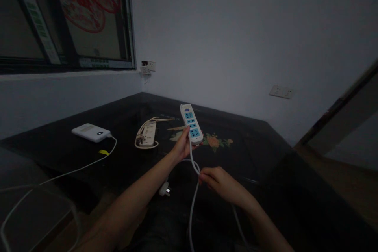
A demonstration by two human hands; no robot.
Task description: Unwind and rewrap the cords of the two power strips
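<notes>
A white power strip [187, 113] with blue socket panels is held up, tilted, over the black table. My left hand [183, 145] grips its lower end, the thumb on its face and the fingers behind. From that end a white power cord [193, 204] runs down in loops. My right hand [214, 179] is closed, pinching the cord between thumb and fingers below the strip. A white plug [164, 189] with metal prongs hangs near my left forearm, at the table's near edge. Parts of the cord pass out of sight behind my arms.
A second, cream power strip [149, 134] wrapped in its cord lies left on the black table [251, 141]. Farther left sits a white box-shaped device [91, 132] with a cable trailing off the near edge. Wall sockets [280, 91] are on the back wall; a window is at upper left.
</notes>
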